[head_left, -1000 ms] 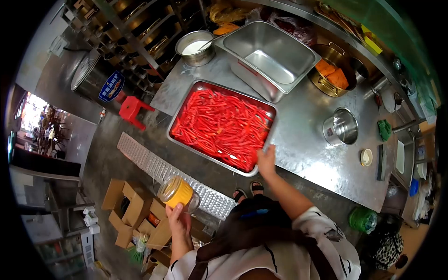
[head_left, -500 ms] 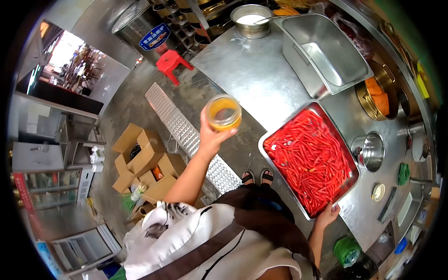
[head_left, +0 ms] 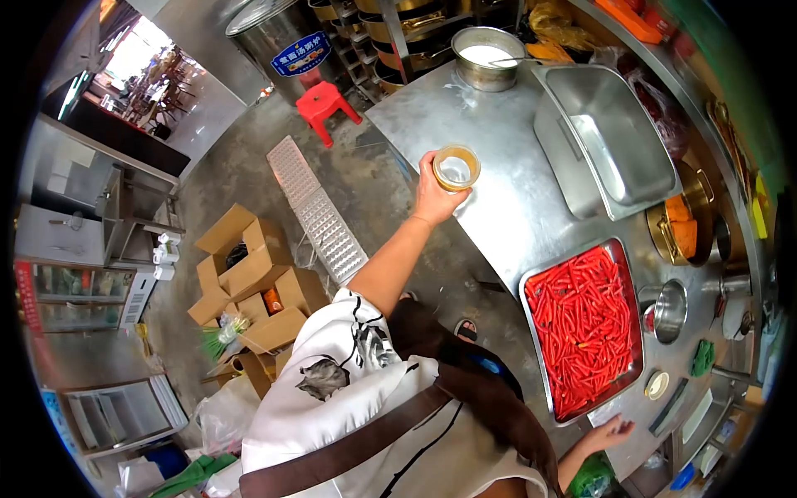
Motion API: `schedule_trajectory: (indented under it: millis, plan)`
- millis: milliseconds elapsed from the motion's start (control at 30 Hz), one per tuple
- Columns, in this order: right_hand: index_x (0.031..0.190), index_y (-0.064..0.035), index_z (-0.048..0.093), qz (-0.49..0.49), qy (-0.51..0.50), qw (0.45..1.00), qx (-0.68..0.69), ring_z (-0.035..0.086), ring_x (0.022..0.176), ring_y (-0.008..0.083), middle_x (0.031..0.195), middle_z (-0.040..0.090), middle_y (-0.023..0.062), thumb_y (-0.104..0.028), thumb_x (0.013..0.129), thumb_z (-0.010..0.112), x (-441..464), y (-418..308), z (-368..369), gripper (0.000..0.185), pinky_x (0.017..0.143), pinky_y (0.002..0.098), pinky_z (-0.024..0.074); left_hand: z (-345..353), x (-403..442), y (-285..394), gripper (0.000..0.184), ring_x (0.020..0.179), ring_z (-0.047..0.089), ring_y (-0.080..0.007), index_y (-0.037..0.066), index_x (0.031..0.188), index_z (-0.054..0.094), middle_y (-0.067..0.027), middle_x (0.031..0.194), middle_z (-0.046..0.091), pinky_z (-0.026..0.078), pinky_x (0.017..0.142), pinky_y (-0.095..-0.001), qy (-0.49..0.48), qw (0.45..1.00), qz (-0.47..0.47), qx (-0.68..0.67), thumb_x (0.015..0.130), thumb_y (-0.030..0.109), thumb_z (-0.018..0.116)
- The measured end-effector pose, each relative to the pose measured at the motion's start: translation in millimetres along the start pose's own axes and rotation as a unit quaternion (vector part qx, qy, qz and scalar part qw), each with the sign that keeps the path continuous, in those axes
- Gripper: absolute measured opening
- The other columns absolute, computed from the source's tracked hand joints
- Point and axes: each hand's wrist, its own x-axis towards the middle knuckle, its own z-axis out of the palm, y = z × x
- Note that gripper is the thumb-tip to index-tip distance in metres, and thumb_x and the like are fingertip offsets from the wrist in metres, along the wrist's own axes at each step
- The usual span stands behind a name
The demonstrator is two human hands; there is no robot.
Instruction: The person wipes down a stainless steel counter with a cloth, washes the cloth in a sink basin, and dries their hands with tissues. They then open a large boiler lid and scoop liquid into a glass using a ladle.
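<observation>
We have before us, as the largest thing, a long silver-grey stainless-steel table (head_left: 519, 195) running from the upper middle of the view down to the lower right. On its far half we see a deep, rectangular, grey metal pan (head_left: 618, 170). Nearer us, along the table's front edge, lies a shallow, rectangular, shiny steel tray (head_left: 540, 357) spread with slender, glossy red chillies (head_left: 583, 332), which cover most of its floor.

On the concrete floor to our left, we see open brown cardboard boxes (head_left: 257, 257), and beyond them a long, narrow, studded pale metal strip (head_left: 320, 207). Past its far end is a low red plastic stool (head_left: 322, 102). Back on the table, a round brass-coloured metal pot (head_left: 662, 241) with orange pieces in it sits just beside the deep pan, and a round steel pot (head_left: 488, 79) with white contents stands near the far corner. A smaller round steel bowl (head_left: 670, 311) is just beyond the tray.

Our left hand (head_left: 436, 192) reaches forward at the table's front edge, its fingers curled around a round, clear jar with a yellow-orange band (head_left: 457, 168). The jar's open mouth faces up towards us; we cannot tell whether its base touches the steel. Our right hand (head_left: 610, 433) is just beside the tray's nearest end, fingers loosely spread and grasping nothing. Smallest are a crumpled green cloth (head_left: 703, 357) and a little round cream-coloured dish (head_left: 657, 385), both beyond that hand.
</observation>
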Motion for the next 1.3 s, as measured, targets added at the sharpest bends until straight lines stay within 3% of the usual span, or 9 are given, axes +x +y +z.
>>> schedule_trajectory:
  millis: [400,533,667,767,867,933,1133,1267,1300]
  plan:
    - [0.127,0.0045,0.035,-0.134,-0.204,0.944,0.222,0.041,0.116,0.0277,0.126,0.041,0.0167,-0.014,0.091,0.044,-102.0,-331.0,134.4,0.041,0.099,0.0373,0.0308,13.8,97.6,-105.9,0.095,0.107,0.046,-0.0374,-0.001,0.124,0.032,-0.0215,0.116,0.047,0.038,0.092,-0.0414,-0.073,0.995,0.072,-0.01,0.049,0.029,0.083]
    - [0.107,0.0,0.056,-0.243,-0.28,0.908,0.195,0.053,0.099,0.0224,0.104,0.058,0.0137,-0.015,0.092,0.04,-129.8,-443.6,173.2,0.027,0.093,0.0338,0.0378,-49.2,126.3,-95.1,0.105,0.129,0.021,-0.0365,0.004,0.136,0.02,-0.0202,0.141,0.016,0.024,0.104,-0.0407,-0.241,0.966,0.089,0.036,0.054,0.029,0.081]
    - [0.095,0.0055,0.059,-0.159,-0.49,0.834,0.197,0.058,0.084,0.0222,0.09,0.06,0.0135,-0.015,0.092,0.043,-128.7,-525.6,202.4,0.026,0.076,0.0345,0.0465,-109.8,162.8,-129.5,0.077,0.128,0.023,-0.0364,0.003,0.132,0.031,-0.0212,0.142,0.013,0.026,0.104,-0.0398,-0.261,0.962,0.079,-0.014,0.069,0.023,0.071]
    - [0.066,0.0005,0.048,-0.218,-0.351,0.807,0.423,0.048,0.046,0.0131,0.056,0.051,0.0101,-0.02,0.093,0.041,-133.1,-607.7,260.7,0.035,0.042,0.0241,0.0399,-152.5,200.2,-162.9,0.03,0.116,0.043,-0.0326,0.003,0.103,0.058,-0.0176,0.126,0.044,0.034,0.098,-0.0388,-0.226,0.968,0.073,-0.08,0.078,0.018,0.063]
    - [0.099,0.0027,0.046,-0.157,-0.446,0.702,0.532,0.054,0.06,0.0151,0.077,0.058,0.0124,-0.013,0.09,0.046,-135.9,-720.6,282.4,0.018,0.052,0.0257,0.0456,-209.1,235.9,-198.9,0.019,0.105,0.051,-0.0302,0.005,0.092,0.062,-0.0132,0.115,0.055,0.04,0.091,-0.0365,-0.265,0.955,0.057,-0.122,0.078,0.018,0.063]
    - [0.12,0.0021,0.039,-0.126,-0.575,0.567,0.576,0.059,0.084,0.0213,0.098,0.057,0.0167,-0.025,0.09,0.047,-140.9,-784.5,307.2,0.041,0.075,0.0327,0.0486,-251.8,247.3,-225.7,0.02,0.095,0.056,-0.0269,0.005,0.088,0.063,-0.0131,0.106,0.059,0.044,0.083,-0.0323,-0.211,0.966,0.093,-0.116,0.08,0.024,0.061]
    - [0.128,0.0032,0.033,-0.098,-0.701,0.271,0.652,0.046,0.114,0.0275,0.125,0.045,0.0203,-0.049,0.092,0.028,-197.2,-1044.0,380.0,0.064,0.097,0.0405,0.0362,-405.0,225.6,-269.4,0.037,0.082,0.059,-0.0196,0.0,0.089,0.063,-0.012,0.082,0.064,0.044,0.079,-0.0296,-0.041,0.969,-0.241,-0.029,0.091,0.032,0.044]
    - [0.134,0.0109,0.005,-0.124,-0.66,0.234,0.703,0.029,0.124,0.0414,0.131,0.021,0.038,-0.046,0.091,0.037,-206.6,-1202.0,412.3,0.078,0.104,0.0483,0.0272,-466.3,181.3,-277.2,0.035,0.076,0.057,-0.0166,-0.002,0.082,0.062,-0.0104,0.078,0.063,0.044,0.073,-0.0297,0.191,0.923,-0.333,-0.02,0.091,0.028,0.046]
    - [0.128,0.0131,0.019,-0.088,-0.657,0.253,0.705,0.049,0.106,0.036,0.116,0.041,0.0342,-0.028,0.091,0.044,-209.3,-1233.1,405.8,0.06,0.092,0.0441,0.0425,-479.2,166.3,-286.7,0.033,0.074,0.057,-0.0157,-0.003,0.081,0.062,-0.0096,0.077,0.063,0.044,0.07,-0.0292,0.202,0.918,-0.341,0.015,0.09,0.027,0.048]
